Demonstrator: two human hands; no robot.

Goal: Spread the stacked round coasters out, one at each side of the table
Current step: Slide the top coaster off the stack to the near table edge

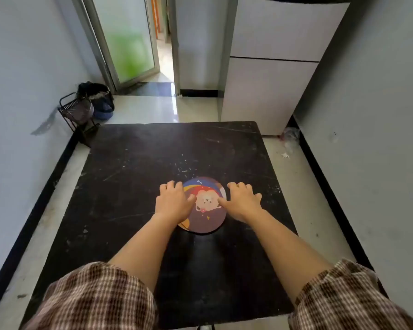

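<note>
Both hands (pixel 174 201) (pixel 242 201) on stacked coasters (pixel 206 206)

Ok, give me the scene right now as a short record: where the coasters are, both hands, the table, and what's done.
coasters: stacked on the table, a little right of its middle; cartoon print on top, lower edges peeking out at the left
left hand: palm down on the stack's left side, thumb on the top coaster
right hand: palm down at the stack's right edge, thumb on the top coaster
table: black, scuffed, square
progress: no coaster spread out yet
grip: neither hand visibly closed on a coaster
</note>
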